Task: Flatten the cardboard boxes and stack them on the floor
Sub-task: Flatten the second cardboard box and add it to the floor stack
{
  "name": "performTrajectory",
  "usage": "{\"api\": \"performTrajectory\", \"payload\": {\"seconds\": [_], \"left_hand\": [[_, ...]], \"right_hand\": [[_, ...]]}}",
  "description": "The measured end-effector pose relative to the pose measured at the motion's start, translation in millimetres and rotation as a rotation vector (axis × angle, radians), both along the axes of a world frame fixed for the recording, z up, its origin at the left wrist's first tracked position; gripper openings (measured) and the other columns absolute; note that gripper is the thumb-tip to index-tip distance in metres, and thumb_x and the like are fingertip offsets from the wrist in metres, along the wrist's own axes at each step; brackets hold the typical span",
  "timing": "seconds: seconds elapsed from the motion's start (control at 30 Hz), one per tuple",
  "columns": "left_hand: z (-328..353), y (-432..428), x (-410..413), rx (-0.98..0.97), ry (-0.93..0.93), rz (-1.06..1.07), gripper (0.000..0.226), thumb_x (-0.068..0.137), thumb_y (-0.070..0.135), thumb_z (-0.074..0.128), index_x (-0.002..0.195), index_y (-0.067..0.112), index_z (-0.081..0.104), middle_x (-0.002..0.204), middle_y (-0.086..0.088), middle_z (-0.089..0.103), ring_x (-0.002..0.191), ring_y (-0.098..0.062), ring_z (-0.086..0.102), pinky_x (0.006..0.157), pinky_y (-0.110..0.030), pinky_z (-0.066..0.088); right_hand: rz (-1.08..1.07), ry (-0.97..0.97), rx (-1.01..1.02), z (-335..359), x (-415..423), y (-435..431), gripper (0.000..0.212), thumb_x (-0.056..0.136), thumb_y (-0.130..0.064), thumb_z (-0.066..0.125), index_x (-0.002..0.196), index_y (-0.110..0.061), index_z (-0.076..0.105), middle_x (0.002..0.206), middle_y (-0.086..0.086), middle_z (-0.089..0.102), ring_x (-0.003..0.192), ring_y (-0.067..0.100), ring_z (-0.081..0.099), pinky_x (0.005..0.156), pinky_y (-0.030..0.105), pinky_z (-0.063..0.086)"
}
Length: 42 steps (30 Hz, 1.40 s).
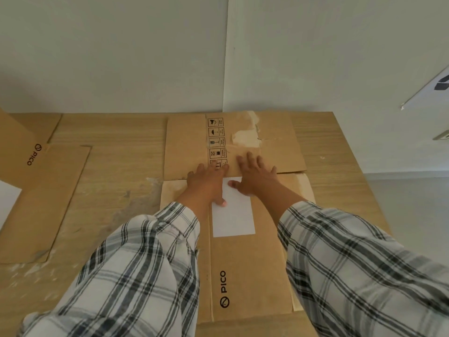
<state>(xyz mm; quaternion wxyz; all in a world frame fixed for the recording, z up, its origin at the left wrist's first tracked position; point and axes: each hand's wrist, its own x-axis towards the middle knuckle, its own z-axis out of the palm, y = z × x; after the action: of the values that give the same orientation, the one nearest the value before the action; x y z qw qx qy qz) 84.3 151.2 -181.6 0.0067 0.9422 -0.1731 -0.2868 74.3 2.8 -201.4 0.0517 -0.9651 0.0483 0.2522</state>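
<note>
The flattened box (250, 259) is plain brown cardboard, matt and faintly fibrous, printed in flat black ink. On its far flap a torn patch (245, 137) shows paler, rough paper beneath the outer skin. The label (234, 220) stuck on it is smooth white paper, matt. The counter (116, 166) has a pale wood-grain finish with a dull sheen and whitish scuffs. My sleeves (136, 263) are soft woven checked cloth. The second box (48, 190) at my left is the same matt cardboard.

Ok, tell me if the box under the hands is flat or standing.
Flat: the box lies spread on the wood surface, left hand and right hand pressing it.
</note>
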Motion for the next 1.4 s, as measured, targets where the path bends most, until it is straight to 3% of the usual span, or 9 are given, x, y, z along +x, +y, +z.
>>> {"api": "performTrajectory", "payload": {"seconds": [0.23,0.47,0.7,0.9,1.0,1.07,1.23,1.33,1.4], "left_hand": [[-2.5,-0.1,0.5,0.025,-0.006,0.005,0.113,0.075,0.048,0.08,0.157,0.038,0.003,0.167,0.001,-0.001,0.149,-0.035,0.007,0.11,-0.059,0.027],[-10.5,4.7,-31.2,-0.092,-0.028,0.232,0.091,0.087,0.045,0.069,0.155,0.046,0.007,0.166,0.006,-0.006,0.151,-0.033,-0.001,0.113,-0.065,0.018],[-19.3,-0.1,-80.5,-0.201,-0.275,0.457,0.057,0.092,0.036,0.064,0.142,0.035,0.036,0.145,-0.004,0.034,0.13,-0.029,0.034,0.095,-0.05,0.04],[-10.6,25.1,-109.0,-0.185,-0.192,0.523,0.05,0.09,0.037,0.065,0.134,0.035,0.041,0.146,-0.004,0.032,0.131,-0.032,0.03,0.097,-0.054,0.038],[-7.6,37.4,-128.4,-0.192,-0.084,0.73,0.063,0.088,0.041,0.065,0.14,0.045,0.028,0.155,-0.006,0.005,0.14,-0.038,0.012,0.105,-0.069,0.023],[-6.4,44.8,-136.5,-0.2,-0.031,0.851,0.086,0.084,0.046,0.07,0.148,0.045,0.012,0.156,-0.005,-0.009,0.142,-0.041,0.007,0.107,-0.069,0.025],[-7.6,58.3,-137.1,-0.164,-0.028,0.922,0.124,0.067,0.056,0.081,0.149,0.038,-0.01,0.154,-0.013,0.009,0.138,-0.044,0.019,0.104,-0.064,0.031],[-8.6,62.5,-130.5,-0.166,0.003,1.001,0.142,0.057,0.054,0.089,0.149,0.032,-0.017,0.153,-0.017,0.013,0.136,-0.044,0.029,0.106,-0.062,0.029],[-9.6,63.3,-127.4,-0.194,0.012,1.045,0.145,0.052,0.049,0.093,0.149,0.02,-0.01,0.149,-0.019,0.023,0.134,-0.042,0.034,0.109,-0.061,0.03]], "right_hand": [[-0.007,-0.001,0.076,-15.6,-3.1,-8.0,0.089,0.093,-0.067,0.037,0.151,-0.035,-0.022,0.16,-0.004,-0.029,0.149,0.026,-0.018,0.116,0.064,0.007],[-0.095,-0.141,0.119,-27.6,-40.2,8.7,0.071,0.102,-0.054,0.026,0.154,-0.031,-0.017,0.162,-0.006,-0.022,0.149,0.024,-0.018,0.12,0.054,0.001],[-0.129,-0.224,0.147,-29.1,-118.6,-6.8,0.063,0.104,-0.044,0.024,0.156,-0.028,-0.009,0.164,-0.004,-0.015,0.151,0.021,-0.013,0.119,0.05,0.001],[-0.304,-0.25,0.083,-17.1,-175.4,-26.8,0.063,0.1,-0.052,0.035,0.153,-0.043,0.002,0.164,-0.004,-0.003,0.15,0.024,0.0,0.115,0.059,0.014],[-0.503,-0.168,0.057,-11.8,-192.2,-29.9,0.07,0.092,-0.065,0.04,0.146,-0.055,-0.002,0.162,0.0,-0.009,0.148,0.033,-0.005,0.108,0.071,0.016],[-0.615,-0.13,0.054,-7.7,-196.6,-32.0,0.08,0.085,-0.073,0.045,0.146,-0.055,-0.003,0.162,0.006,-0.012,0.147,0.04,-0.002,0.105,0.072,0.019],[-0.716,-0.13,0.013,4.5,-192.0,-47.1,0.112,0.065,-0.081,0.063,0.147,-0.044,-0.005,0.146,0.018,0.025,0.129,0.039,0.031,0.096,0.058,0.034],[-0.756,-0.134,-0.018,8.2,-185.2,-54.6,0.14,0.052,-0.082,0.071,0.15,-0.034,-0.015,0.136,0.021,0.037,0.123,0.038,0.037,0.093,0.054,0.035],[-0.758,-0.128,-0.061,10.2,-182.3,-57.4,0.15,0.044,-0.086,0.071,0.152,-0.025,-0.014,0.134,0.02,0.043,0.121,0.036,0.038,0.094,0.053,0.034]]}}
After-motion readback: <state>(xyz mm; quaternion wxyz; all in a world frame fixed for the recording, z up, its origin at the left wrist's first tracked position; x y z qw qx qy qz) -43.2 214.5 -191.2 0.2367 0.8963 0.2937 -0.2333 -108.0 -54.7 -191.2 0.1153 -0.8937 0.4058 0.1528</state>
